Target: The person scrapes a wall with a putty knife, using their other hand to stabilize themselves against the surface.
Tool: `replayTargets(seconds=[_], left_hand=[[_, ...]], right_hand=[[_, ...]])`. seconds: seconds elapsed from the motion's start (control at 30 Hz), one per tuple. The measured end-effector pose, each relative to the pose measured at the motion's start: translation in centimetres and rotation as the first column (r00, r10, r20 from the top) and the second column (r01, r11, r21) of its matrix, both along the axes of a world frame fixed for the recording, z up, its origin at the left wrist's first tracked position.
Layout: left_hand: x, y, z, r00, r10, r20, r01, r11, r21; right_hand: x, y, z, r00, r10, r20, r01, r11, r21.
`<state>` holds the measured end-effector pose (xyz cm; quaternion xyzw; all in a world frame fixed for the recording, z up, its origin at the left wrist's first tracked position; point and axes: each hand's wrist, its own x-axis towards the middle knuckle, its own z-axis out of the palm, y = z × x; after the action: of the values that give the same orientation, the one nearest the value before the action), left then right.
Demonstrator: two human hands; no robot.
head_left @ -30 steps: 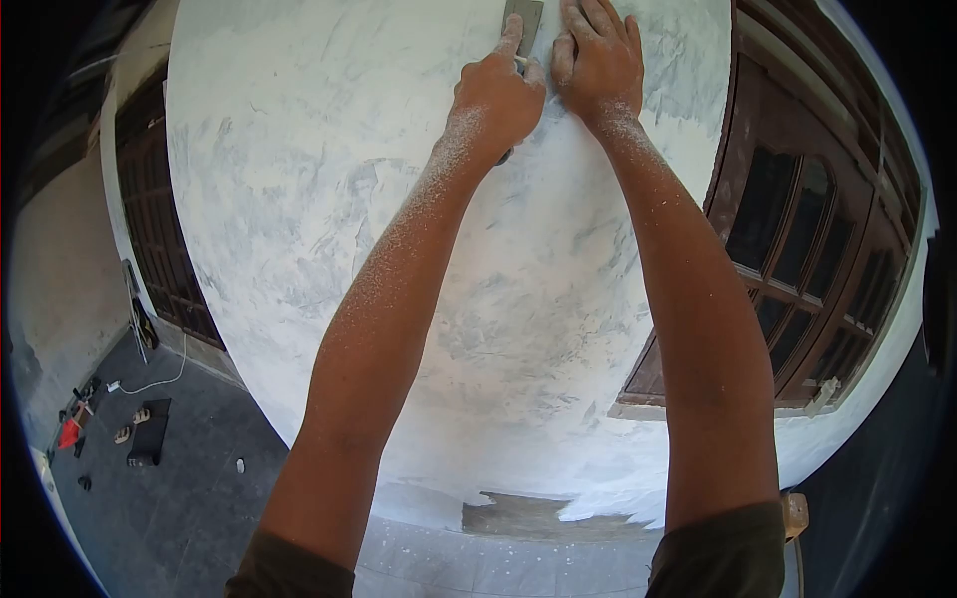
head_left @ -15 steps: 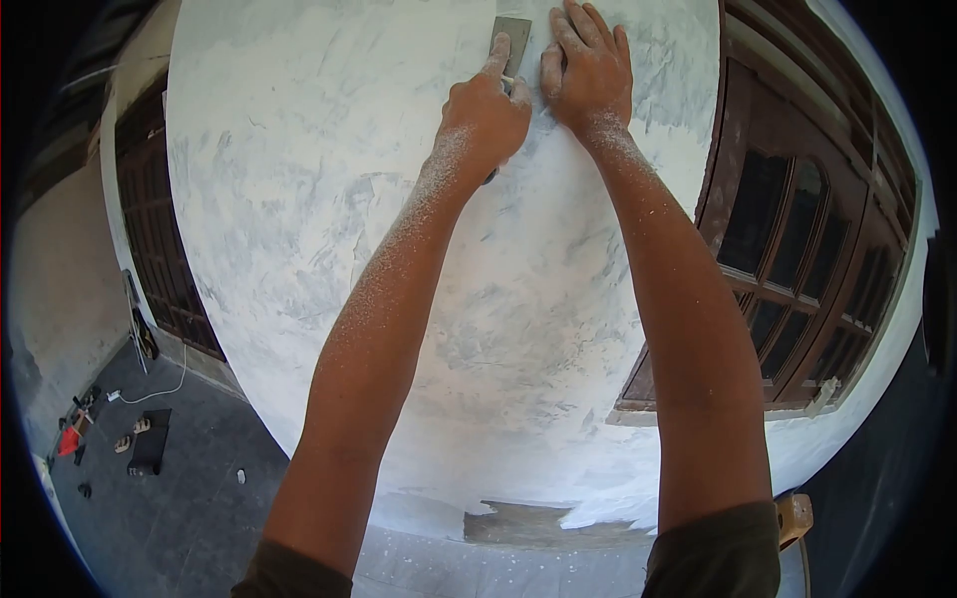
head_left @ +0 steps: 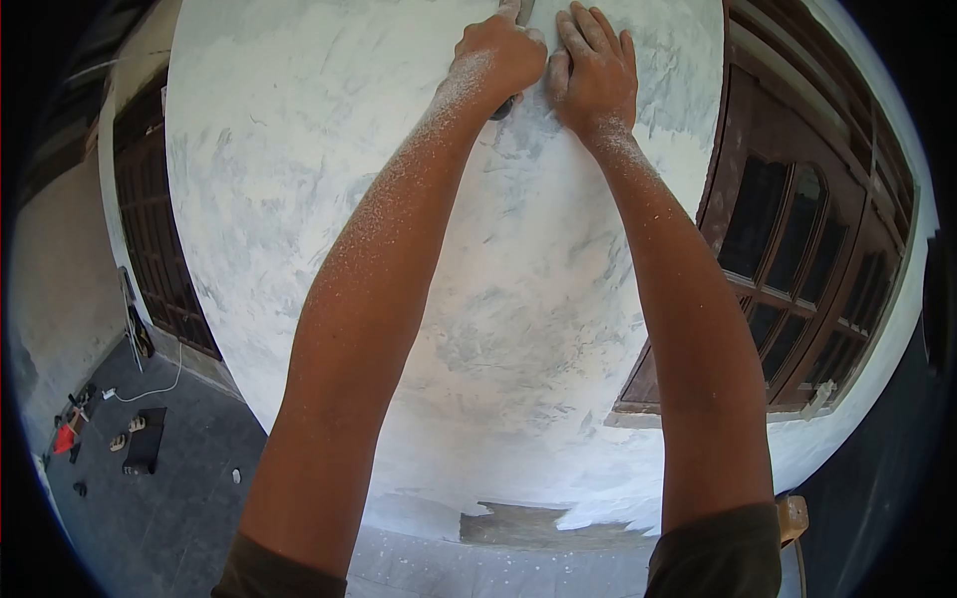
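My left hand [head_left: 501, 58], dusted with white powder, is wrapped round a putty knife [head_left: 504, 109] near the top edge of the view. The dark end of its handle sticks out below my fist, and only a sliver of the grey blade shows above, mostly cut off. My index finger points up along it. Just to the right, my right hand [head_left: 600, 78] lies flat against the wall [head_left: 528, 249], fingers stretched upward and holding nothing. The wall is coated in patchy white and grey filler.
A brown wooden window [head_left: 788, 239] is at right, another dark frame [head_left: 164, 209] at left. On the dark floor at lower left lie a black mat [head_left: 147, 448], sandals [head_left: 118, 443], a white cable [head_left: 159, 392] and a red object [head_left: 65, 439]. An unfilled grey patch [head_left: 528, 525] marks the lower wall.
My left hand has slid upward along the wall with the putty knife, so most of the blade has left the view. My right hand has stayed almost in place.
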<state>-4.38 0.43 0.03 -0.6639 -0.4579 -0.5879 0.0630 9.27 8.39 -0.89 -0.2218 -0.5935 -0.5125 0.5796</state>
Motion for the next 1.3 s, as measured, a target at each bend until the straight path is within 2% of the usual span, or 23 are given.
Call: replayTargets(seconds=[0.1, 0.17, 0.23, 0.27, 0.3, 0.33, 0.37, 0.4, 0.5, 0.6, 0.63, 0.67, 0.73, 0.83, 0.87, 0.93, 0.97, 1.0, 1.07, 1.13, 1.23, 1.27, 1.3], left_hand=[[-0.3, -2.7, 0.5, 0.998, -0.020, -0.055, 0.019, 1.000, -0.019], [0.1, 0.4, -1.4, 0.999, -0.039, -0.019, 0.038, 0.999, -0.019], [0.7, 2.7, -4.5, 0.994, 0.114, 0.003, -0.113, 0.985, 0.131], [0.7, 8.1, -4.6, 0.906, 0.423, 0.022, -0.380, 0.789, 0.483], [0.6, 6.2, -3.1, 0.906, 0.423, 0.026, -0.380, 0.784, 0.491], [0.4, 2.1, -0.7, 0.975, 0.222, -0.023, -0.209, 0.942, 0.263], [0.2, -0.1, 0.5, 1.000, 0.003, -0.021, -0.002, 1.000, 0.010], [0.1, -0.2, 1.7, 0.999, -0.008, -0.042, 0.007, 1.000, -0.013], [0.5, -0.4, -0.7, 1.000, -0.016, 0.019, 0.017, 1.000, -0.017], [0.7, 3.9, -4.5, 0.980, 0.197, -0.009, -0.193, 0.965, 0.178], [0.9, 4.3, -4.0, 0.954, 0.298, -0.021, -0.280, 0.917, 0.285], [0.5, 4.8, -2.7, 0.954, 0.298, -0.020, -0.280, 0.917, 0.284], [0.2, 1.1, 0.7, 0.997, 0.071, -0.023, -0.072, 0.996, -0.047], [0.2, -0.3, -0.2, 1.000, 0.018, -0.019, -0.019, 1.000, -0.016], [0.8, -0.7, -2.1, 0.999, -0.019, 0.048, 0.019, 1.000, -0.017], [1.1, 3.0, -5.2, 0.990, 0.138, -0.011, -0.135, 0.982, 0.130], [0.9, 4.5, -5.3, 0.972, 0.234, -0.024, -0.223, 0.948, 0.226], [0.5, 3.2, -3.6, 0.971, 0.237, -0.023, -0.225, 0.946, 0.233], [-0.1, -0.9, 0.7, 0.999, -0.033, 0.002, 0.033, 0.997, -0.073], [0.6, 0.2, 1.6, 0.999, 0.035, 0.013, -0.035, 0.999, -0.030], [1.3, 3.1, -2.5, 0.989, 0.140, 0.044, -0.144, 0.982, 0.118], [0.1, 5.5, -4.1, 0.947, 0.295, -0.129, -0.271, 0.947, 0.170], [0.4, 3.2, -3.5, 0.946, 0.297, -0.127, -0.274, 0.946, 0.173]], right_hand=[[0.1, -0.2, 0.0, 1.000, 0.016, 0.004, -0.016, 1.000, 0.003], [0.3, -0.4, -0.1, 0.999, 0.034, 0.004, -0.034, 0.999, -0.005], [0.1, -0.3, 0.0, 1.000, 0.012, 0.001, -0.012, 1.000, -0.013], [0.0, -0.3, 0.1, 1.000, 0.014, 0.001, -0.014, 1.000, -0.006], [0.0, -0.1, 0.0, 1.000, 0.016, 0.001, -0.016, 1.000, 0.001], [0.1, -0.1, 0.0, 1.000, 0.015, 0.000, -0.015, 1.000, 0.006], [0.2, -0.2, 0.0, 1.000, 0.012, -0.001, -0.012, 1.000, 0.009], [0.2, -0.2, 0.0, 1.000, 0.029, 0.011, -0.029, 1.000, 0.002], [0.4, -0.4, -0.1, 0.999, 0.030, 0.011, -0.030, 1.000, -0.007], [0.1, -0.2, 0.0, 1.000, 0.018, 0.008, -0.018, 1.000, -0.007], [0.2, -0.2, 0.1, 1.000, 0.004, 0.003, -0.004, 1.000, -0.005], [0.1, -0.3, 0.0, 1.000, 0.004, 0.004, -0.004, 1.000, -0.006], [0.2, -0.4, 0.0, 1.000, 0.023, 0.008, -0.023, 0.999, -0.022], [0.2, -0.2, 0.0, 1.000, 0.028, 0.007, -0.027, 0.999, -0.023], [0.2, -0.2, 0.1, 1.000, 0.031, 0.006, -0.030, 0.999, -0.026], [0.1, -0.2, 0.1, 1.000, -0.001, -0.004, 0.001, 0.999, -0.032], [0.0, -0.1, -0.1, 1.000, 0.002, -0.006, -0.003, 1.000, -0.031], [0.0, 0.0, 0.0, 1.000, 0.016, -0.011, -0.017, 1.000, -0.024], [0.0, -0.2, 0.1, 1.000, 0.024, -0.012, -0.025, 1.000, -0.012], [0.2, -0.4, -0.1, 0.999, 0.040, 0.013, -0.040, 0.999, -0.026], [0.1, -0.3, 0.0, 0.999, 0.037, 0.000, -0.037, 0.999, -0.033], [0.0, -0.2, -0.2, 0.999, 0.042, 0.002, -0.041, 0.998, -0.039], [-0.1, 0.0, -0.2, 1.000, 0.023, -0.002, -0.023, 0.999, -0.024]])
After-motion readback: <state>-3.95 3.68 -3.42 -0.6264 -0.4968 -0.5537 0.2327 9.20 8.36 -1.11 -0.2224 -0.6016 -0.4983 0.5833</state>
